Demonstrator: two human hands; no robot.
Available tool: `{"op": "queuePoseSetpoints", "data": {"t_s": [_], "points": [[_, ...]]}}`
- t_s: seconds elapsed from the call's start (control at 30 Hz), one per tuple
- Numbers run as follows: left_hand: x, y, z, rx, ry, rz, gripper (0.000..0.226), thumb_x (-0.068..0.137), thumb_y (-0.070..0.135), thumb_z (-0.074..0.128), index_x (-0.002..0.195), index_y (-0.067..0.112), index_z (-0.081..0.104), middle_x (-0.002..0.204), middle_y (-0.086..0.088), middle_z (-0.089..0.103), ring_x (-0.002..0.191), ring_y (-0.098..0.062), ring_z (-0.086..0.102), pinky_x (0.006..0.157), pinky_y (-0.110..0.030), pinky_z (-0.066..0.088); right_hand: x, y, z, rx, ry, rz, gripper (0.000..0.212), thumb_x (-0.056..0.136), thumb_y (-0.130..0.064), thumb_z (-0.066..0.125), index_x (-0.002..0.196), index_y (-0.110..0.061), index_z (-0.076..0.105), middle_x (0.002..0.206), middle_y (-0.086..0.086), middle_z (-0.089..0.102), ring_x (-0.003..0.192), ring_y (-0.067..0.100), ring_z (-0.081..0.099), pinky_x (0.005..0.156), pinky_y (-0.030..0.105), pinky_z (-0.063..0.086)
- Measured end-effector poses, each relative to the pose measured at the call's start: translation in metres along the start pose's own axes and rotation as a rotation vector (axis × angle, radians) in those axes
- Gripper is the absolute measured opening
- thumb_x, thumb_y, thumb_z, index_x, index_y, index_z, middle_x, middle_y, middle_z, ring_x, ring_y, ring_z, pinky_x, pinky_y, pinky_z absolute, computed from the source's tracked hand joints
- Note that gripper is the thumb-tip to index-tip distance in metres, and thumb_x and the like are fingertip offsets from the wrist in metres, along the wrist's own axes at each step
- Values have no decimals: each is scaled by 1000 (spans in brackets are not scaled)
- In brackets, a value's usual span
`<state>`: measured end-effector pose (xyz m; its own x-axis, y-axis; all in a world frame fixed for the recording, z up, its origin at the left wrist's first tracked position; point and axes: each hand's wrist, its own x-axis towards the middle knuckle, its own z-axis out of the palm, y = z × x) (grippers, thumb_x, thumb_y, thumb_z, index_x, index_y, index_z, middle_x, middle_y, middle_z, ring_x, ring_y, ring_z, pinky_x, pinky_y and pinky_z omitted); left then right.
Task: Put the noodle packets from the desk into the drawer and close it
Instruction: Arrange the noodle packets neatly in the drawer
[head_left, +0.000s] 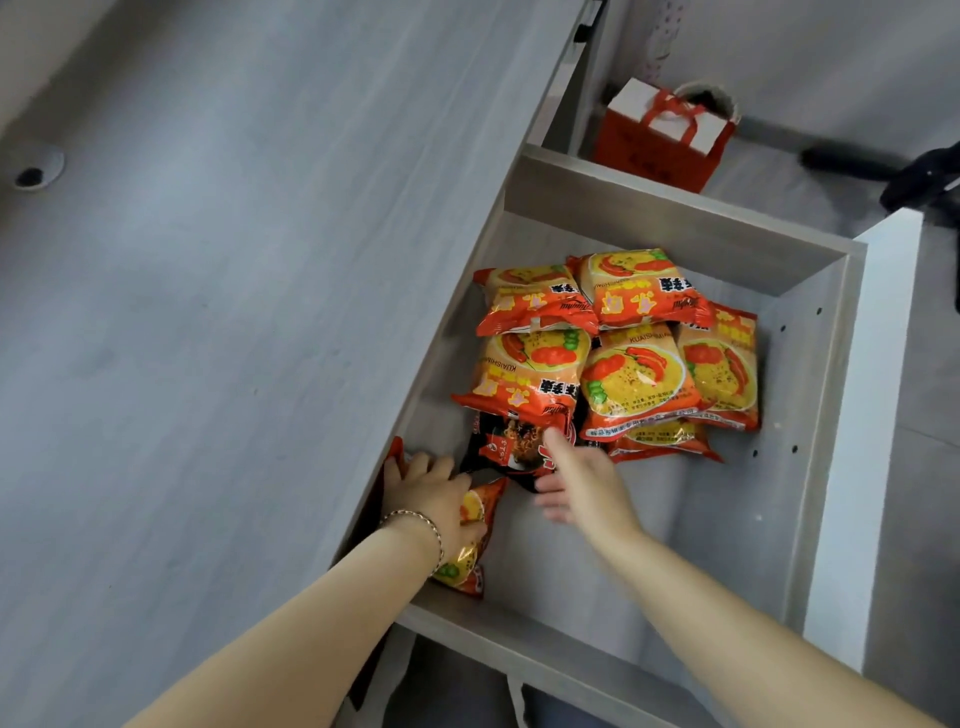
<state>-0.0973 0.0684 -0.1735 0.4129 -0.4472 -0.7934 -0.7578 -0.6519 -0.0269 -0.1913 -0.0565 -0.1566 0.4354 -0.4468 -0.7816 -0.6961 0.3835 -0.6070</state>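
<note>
Head view: looking down on a pulled-out drawer beside a grey desk.
Drawer state: open, its front panel at the right.
Noodle packets: orange-and-yellow ones lie piled inside the drawer, overlapping each other toward its far side.
Black packet: lies in the drawer, partly under the lower-left orange packet of the pile.
Left hand: curled over an orange packet at the drawer's near left corner, against the side wall; fingers bent, gripping it. A bracelet sits on the wrist.
Right hand: spread wide and holding nothing, forefinger touching the edge of the black packet.
Desk top: no packets on the part in view.
Background: a red and white gift bag stands on the floor beyond the drawer.
</note>
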Motion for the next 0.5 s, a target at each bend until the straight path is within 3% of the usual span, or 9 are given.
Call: {"op": "queuePoseSetpoints", "data": {"t_s": [0.1, 0.17, 0.23, 0.3, 0.37, 0.43, 0.5], "points": [[7, 1, -7, -31, -15, -44, 58, 88, 59, 43, 135, 26, 47, 146, 0, 37, 138, -26, 24, 117, -51, 10, 4, -25, -9, 211, 58, 109, 43, 88, -52, 46, 110, -16, 49, 105, 14, 63, 99, 28, 65, 77, 33, 54], [7, 2, -15, -91, -33, -81, 52, 90, 58, 39, 126, 25, 57, 134, -1, 48, 131, -24, 35, 115, -46, 17, 10, -37, -6, 293, 73, 162, 47, 89, -46, 51, 116, -7, 54, 110, 17, 62, 98, 28, 66, 76, 31, 55], [5, 1, -22, -298, 18, -135, 45, 92, 53, 40, 107, 20, 67, 101, -2, 61, 105, -21, 54, 100, -38, 37, 15, -41, -1, 333, 86, 150, 29, 90, -33, 56, 91, -4, 58, 99, 16, 66, 81, 23, 67, 66, 26, 55], [-1, 4, -30, -771, 148, -227, 33, 94, 41, 46, 100, 14, 65, 76, 0, 59, 76, -18, 58, 81, -31, 48, 17, -43, 2, 343, 90, 107, 17, 90, -21, 56, 77, -10, 56, 82, 10, 66, 66, 16, 66, 55, 21, 54], [-7, 5, -41, -1286, 223, -342, 43, 92, 43, 49, 118, 10, 57, 100, -4, 65, 91, -23, 62, 85, -31, 47, 14, -40, 4, 301, 69, 31, 14, 90, -13, 54, 78, -6, 56, 74, 5, 64, 62, 11, 64, 53, 18, 54], [-11, 4, -52, -1827, 57, -357, 56, 87, 53, 52, 125, 12, 52, 115, -11, 64, 101, -27, 62, 87, -40, 50, 2, -34, 6, 178, 46, -82, 14, 90, -11, 54, 84, 2, 56, 72, 6, 65, 62, 11, 64, 59, 21, 54], [-16, 6, -60, -2180, -173, -312, 55, 82, 50, 61, 121, 13, 51, 114, -15, 64, 94, -27, 65, 75, -42, 54, -13, -25, 6, 68, 16, -212, 24, 89, -11, 57, 90, 12, 55, 78, 17, 66, 69, 16, 61, 69, 37, 54]]}}
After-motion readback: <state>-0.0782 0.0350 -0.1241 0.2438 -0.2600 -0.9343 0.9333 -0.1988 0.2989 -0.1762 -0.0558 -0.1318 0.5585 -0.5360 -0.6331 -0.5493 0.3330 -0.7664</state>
